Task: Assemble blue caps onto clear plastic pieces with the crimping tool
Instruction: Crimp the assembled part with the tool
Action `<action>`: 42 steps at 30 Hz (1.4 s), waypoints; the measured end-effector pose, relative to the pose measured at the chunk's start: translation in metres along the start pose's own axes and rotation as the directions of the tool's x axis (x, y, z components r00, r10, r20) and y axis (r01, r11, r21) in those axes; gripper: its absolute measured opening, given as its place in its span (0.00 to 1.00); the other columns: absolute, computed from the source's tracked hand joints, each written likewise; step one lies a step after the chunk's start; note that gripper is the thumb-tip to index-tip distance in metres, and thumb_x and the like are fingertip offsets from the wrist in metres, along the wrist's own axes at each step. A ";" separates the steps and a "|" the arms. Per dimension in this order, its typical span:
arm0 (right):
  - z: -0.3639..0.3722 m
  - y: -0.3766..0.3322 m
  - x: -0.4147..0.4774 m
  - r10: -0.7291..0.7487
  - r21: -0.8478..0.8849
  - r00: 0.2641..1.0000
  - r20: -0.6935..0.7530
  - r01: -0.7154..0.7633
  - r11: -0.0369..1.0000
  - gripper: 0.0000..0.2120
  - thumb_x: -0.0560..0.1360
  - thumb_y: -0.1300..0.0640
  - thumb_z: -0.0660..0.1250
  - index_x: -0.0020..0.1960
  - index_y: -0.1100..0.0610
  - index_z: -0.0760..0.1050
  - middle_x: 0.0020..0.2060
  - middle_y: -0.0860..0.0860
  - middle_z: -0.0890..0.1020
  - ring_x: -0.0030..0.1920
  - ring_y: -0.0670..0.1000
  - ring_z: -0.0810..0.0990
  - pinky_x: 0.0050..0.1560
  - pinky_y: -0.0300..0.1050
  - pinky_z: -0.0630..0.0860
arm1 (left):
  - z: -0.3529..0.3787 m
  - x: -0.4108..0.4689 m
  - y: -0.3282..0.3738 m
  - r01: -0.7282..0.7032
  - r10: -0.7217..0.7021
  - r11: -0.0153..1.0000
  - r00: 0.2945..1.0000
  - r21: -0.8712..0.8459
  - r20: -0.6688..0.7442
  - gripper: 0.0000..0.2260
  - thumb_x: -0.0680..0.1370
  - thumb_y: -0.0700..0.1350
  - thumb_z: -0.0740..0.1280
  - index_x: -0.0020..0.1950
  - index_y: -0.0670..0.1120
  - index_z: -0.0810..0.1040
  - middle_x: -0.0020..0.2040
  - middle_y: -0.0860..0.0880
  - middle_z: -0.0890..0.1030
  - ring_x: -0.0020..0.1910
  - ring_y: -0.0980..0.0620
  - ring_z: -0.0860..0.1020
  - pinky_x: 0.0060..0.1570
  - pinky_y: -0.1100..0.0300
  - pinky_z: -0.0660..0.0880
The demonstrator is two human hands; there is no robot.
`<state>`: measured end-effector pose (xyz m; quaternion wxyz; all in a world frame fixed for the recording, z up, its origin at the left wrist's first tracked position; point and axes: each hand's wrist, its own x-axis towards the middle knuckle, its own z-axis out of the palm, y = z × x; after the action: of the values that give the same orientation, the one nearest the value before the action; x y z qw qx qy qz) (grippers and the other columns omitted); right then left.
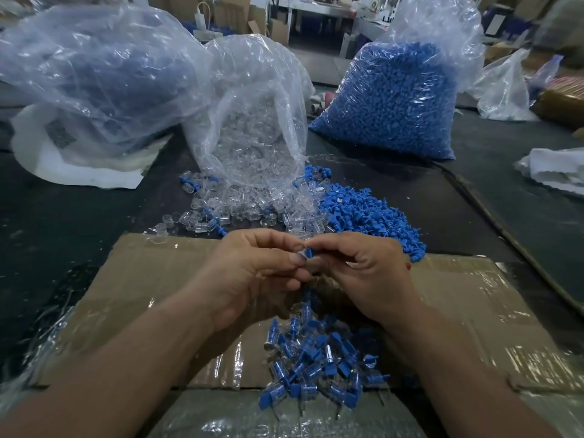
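— Where was the cap?
— The right hand (363,273) pinched the blue cap (309,251) against a clear piece (303,254) pinched in the left hand (252,270), above the cardboard (142,279).
— Around them?
— Between the wrists lay capped pieces (316,358); beyond the fingers, loose caps (369,213).

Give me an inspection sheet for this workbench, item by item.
Surface: dark table, with taped flattened cardboard at the near edge.
Job's things: open bag of clear pieces, loose blue caps, full bag of blue caps, assembled pile on the cardboard; crimping tool not seen.
Clutter: crumpled plastic bag at left, white sheeting at right.
Hands: left hand and right hand both pinch one blue cap.
Cables: nothing seen.
Surroundings: cardboard boxes behind.
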<state>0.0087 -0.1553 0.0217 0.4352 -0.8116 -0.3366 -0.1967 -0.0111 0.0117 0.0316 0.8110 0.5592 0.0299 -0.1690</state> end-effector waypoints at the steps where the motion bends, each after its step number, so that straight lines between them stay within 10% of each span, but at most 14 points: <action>1: 0.000 0.000 0.000 -0.002 0.000 1.000 0.001 0.002 1.000 0.12 0.66 0.64 0.71 0.50 0.58 0.80 0.41 0.43 0.80 0.43 0.41 0.80 0.44 0.32 0.77 | 0.000 0.000 0.000 -0.002 0.002 1.000 1.000 -0.005 -0.005 0.06 0.59 0.33 0.69 0.31 0.43 0.83 0.31 0.41 0.81 0.28 0.50 0.81 0.26 0.64 0.76; 21: -0.011 -0.008 0.003 0.082 -0.156 0.980 0.179 -0.054 0.986 0.16 0.66 0.56 0.74 0.53 0.57 0.80 0.45 0.47 0.83 0.45 0.41 0.80 0.49 0.34 0.75 | 0.003 0.001 -0.009 -0.057 0.057 0.998 0.995 0.002 -0.077 0.02 0.63 0.35 0.69 0.32 0.42 0.80 0.28 0.41 0.77 0.23 0.51 0.76 0.22 0.62 0.74; 25: -0.035 0.004 0.008 0.418 -0.277 0.879 0.230 -0.352 0.894 0.22 0.63 0.47 0.74 0.56 0.48 0.77 0.42 0.31 0.73 0.44 0.30 0.72 0.46 0.28 0.67 | -0.001 0.005 -0.004 -0.087 0.081 0.996 0.978 -0.024 -0.190 0.04 0.61 0.37 0.68 0.35 0.41 0.78 0.27 0.42 0.78 0.22 0.52 0.75 0.20 0.66 0.72; 32: -0.050 0.012 0.007 0.610 -0.510 0.581 0.540 -0.351 0.785 0.34 0.62 0.41 0.74 0.64 0.45 0.67 0.52 0.40 0.69 0.51 0.40 0.68 0.45 0.32 0.64 | -0.004 0.010 -0.005 -0.136 0.131 0.991 0.970 -0.009 -0.203 0.07 0.61 0.35 0.68 0.38 0.39 0.76 0.27 0.44 0.78 0.24 0.53 0.77 0.23 0.66 0.74; 42: -0.036 0.004 0.011 0.570 -0.680 0.683 0.457 -0.145 0.719 0.20 0.64 0.41 0.68 0.54 0.48 0.74 0.44 0.45 0.72 0.44 0.46 0.71 0.43 0.44 0.71 | -0.012 0.015 -0.007 -0.183 0.173 0.983 0.962 -0.026 -0.210 0.08 0.63 0.37 0.67 0.41 0.40 0.74 0.27 0.46 0.79 0.26 0.54 0.78 0.24 0.65 0.75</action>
<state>0.0179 -0.1831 0.0454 0.0482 -0.9725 -0.2087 0.0913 0.0024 0.0169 0.0168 0.8278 0.5558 0.0677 -0.0356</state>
